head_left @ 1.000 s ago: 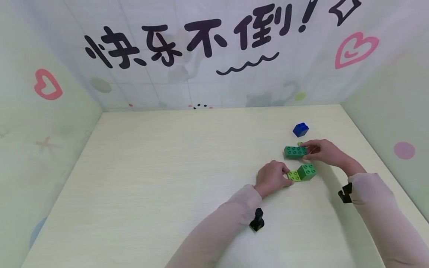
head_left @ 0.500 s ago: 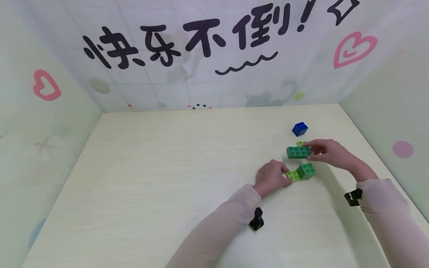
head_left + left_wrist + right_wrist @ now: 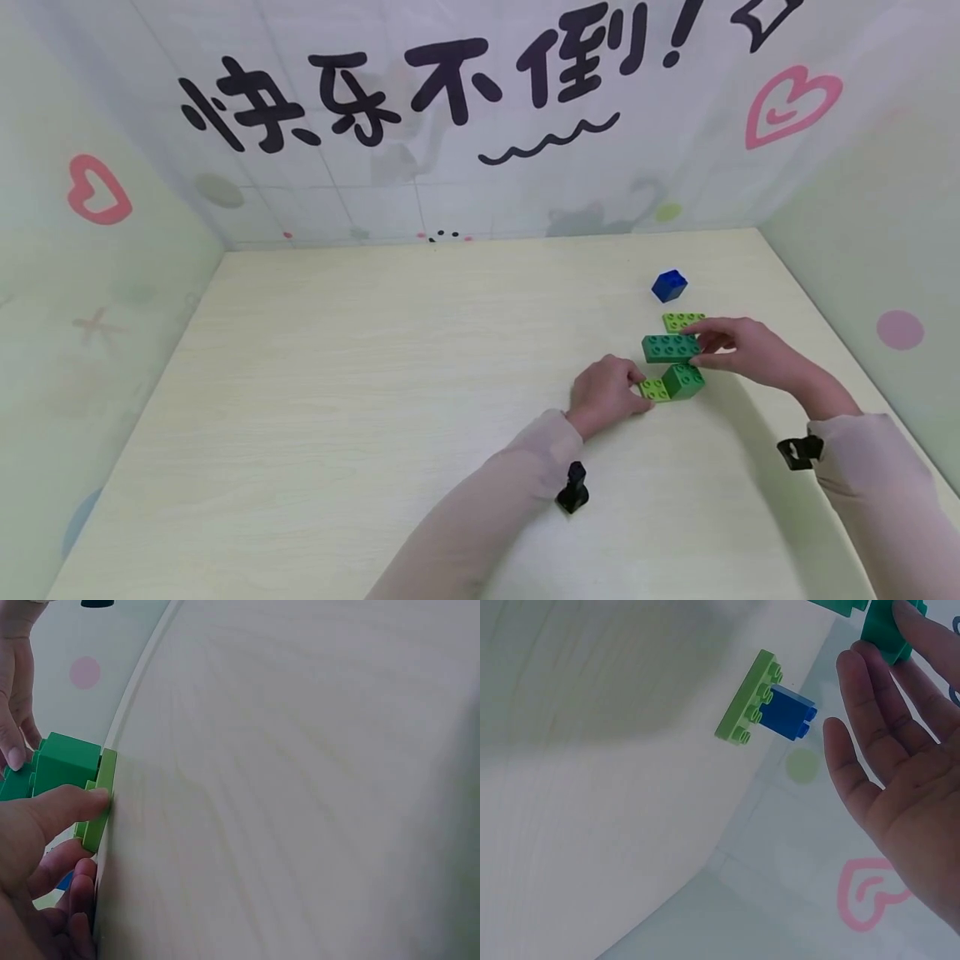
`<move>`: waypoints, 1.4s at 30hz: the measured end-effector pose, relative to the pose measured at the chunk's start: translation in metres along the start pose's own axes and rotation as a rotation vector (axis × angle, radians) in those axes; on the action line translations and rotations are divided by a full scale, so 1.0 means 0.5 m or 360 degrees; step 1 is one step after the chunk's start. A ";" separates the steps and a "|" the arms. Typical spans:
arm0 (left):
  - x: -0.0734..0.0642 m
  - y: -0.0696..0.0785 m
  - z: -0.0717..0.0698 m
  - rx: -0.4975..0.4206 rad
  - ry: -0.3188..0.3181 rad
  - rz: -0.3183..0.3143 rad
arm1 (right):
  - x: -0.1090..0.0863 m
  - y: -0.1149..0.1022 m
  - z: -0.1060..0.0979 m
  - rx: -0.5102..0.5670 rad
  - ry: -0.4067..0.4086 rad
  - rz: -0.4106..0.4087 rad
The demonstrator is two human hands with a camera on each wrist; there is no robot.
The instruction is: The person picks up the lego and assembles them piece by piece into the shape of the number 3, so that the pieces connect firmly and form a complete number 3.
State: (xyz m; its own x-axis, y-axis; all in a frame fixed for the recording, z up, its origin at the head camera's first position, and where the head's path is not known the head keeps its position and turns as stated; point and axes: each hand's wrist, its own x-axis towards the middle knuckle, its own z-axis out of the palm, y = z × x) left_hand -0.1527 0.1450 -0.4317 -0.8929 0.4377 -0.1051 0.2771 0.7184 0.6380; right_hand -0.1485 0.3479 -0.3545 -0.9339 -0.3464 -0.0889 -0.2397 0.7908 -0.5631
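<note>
My left hand (image 3: 607, 392) pinches the left end of a lime-green flat building brick (image 3: 653, 391) between thumb and fingers on the table. A taller green brick (image 3: 682, 382) stands on that flat brick's right part. Just behind and over it, my right hand (image 3: 738, 346) holds a long dark-green brick (image 3: 667, 348) by its right end, studs up. In the left wrist view the dark-green brick (image 3: 15, 784) is right at the studded side of the green brick (image 3: 67, 761). The right wrist view shows fingers and thumb on the dark-green brick (image 3: 885, 631).
Behind the right hand lies a second lime-green flat brick (image 3: 678, 322), partly covered by the fingers. A blue brick (image 3: 670, 286) sits farther back. Printed walls enclose the pale wooden table (image 3: 375, 375) at the back and both sides.
My right hand has moved right, then toward me with the dark-green brick, ending over the green brick. More of the rear lime-green brick now shows. The left hand stays put.
</note>
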 end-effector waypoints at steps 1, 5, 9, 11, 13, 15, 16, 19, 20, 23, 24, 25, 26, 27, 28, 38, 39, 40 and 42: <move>0.000 0.000 0.000 0.0004 0.0000 0.0000 | -0.001 -0.001 0.000 -0.0002 -0.0001 -0.0006; 0.000 0.000 -0.001 0.0014 0.0002 -0.0002 | -0.007 -0.007 -0.001 0.0001 -0.0016 0.0005; 0.002 -0.001 -0.001 0.0001 0.0004 0.0000 | -0.013 -0.009 -0.001 0.0006 -0.0028 0.0023; 0.002 0.000 -0.003 -0.0004 0.0003 0.0006 | -0.016 -0.008 0.000 0.0010 -0.0032 0.0016; 0.002 0.000 -0.003 -0.0006 0.0001 0.0013 | -0.018 -0.007 0.001 0.0014 -0.0030 0.0012; 0.002 0.001 -0.004 -0.0010 -0.0002 0.0018 | -0.021 -0.005 0.003 0.0010 -0.0027 0.0009; 0.002 0.000 -0.005 -0.0007 -0.0003 0.0021 | -0.022 -0.005 0.004 0.0007 -0.0024 0.0005; 0.002 0.000 -0.005 -0.0011 -0.0002 0.0028 | -0.025 -0.004 0.005 -0.0003 -0.0011 0.0004; 0.001 0.000 -0.006 -0.0011 -0.0001 0.0030 | -0.026 -0.003 0.006 -0.0006 -0.0008 0.0003; 0.001 0.000 -0.005 -0.0011 0.0001 0.0033 | -0.027 -0.003 0.007 -0.0008 -0.0005 0.0003; 0.001 0.000 -0.005 -0.0012 0.0000 0.0031 | -0.028 -0.003 0.007 -0.0008 -0.0007 0.0005; 0.000 0.000 -0.005 -0.0015 -0.0001 0.0029 | -0.029 -0.003 0.007 -0.0008 -0.0009 0.0007; 0.000 0.000 -0.005 -0.0016 -0.0003 0.0027 | -0.029 -0.003 0.007 -0.0007 -0.0013 0.0007; 0.000 0.000 -0.004 -0.0020 -0.0004 0.0029 | -0.030 -0.004 0.007 -0.0005 -0.0017 0.0006; 0.000 0.000 -0.004 -0.0023 -0.0005 0.0031 | -0.030 -0.004 0.007 -0.0005 -0.0020 0.0006; 0.002 0.001 -0.003 0.0003 -0.0009 0.0012 | -0.038 -0.009 0.009 -0.0007 -0.0035 -0.0022; 0.003 0.000 -0.002 0.0009 -0.0009 0.0008 | -0.039 -0.009 0.009 -0.0010 -0.0036 -0.0021; 0.003 0.000 -0.002 0.0013 -0.0008 0.0008 | -0.040 -0.010 0.009 -0.0010 -0.0038 -0.0016; 0.004 0.000 -0.001 0.0020 -0.0006 0.0005 | -0.042 -0.010 0.008 -0.0003 -0.0047 -0.0019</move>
State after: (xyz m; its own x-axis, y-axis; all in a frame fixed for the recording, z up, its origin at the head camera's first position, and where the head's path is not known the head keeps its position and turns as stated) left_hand -0.1547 0.1454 -0.4316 -0.8907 0.4421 -0.1061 0.2844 0.7239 0.6286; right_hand -0.1268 0.3490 -0.3531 -0.9228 -0.3702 -0.1063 -0.2511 0.7877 -0.5626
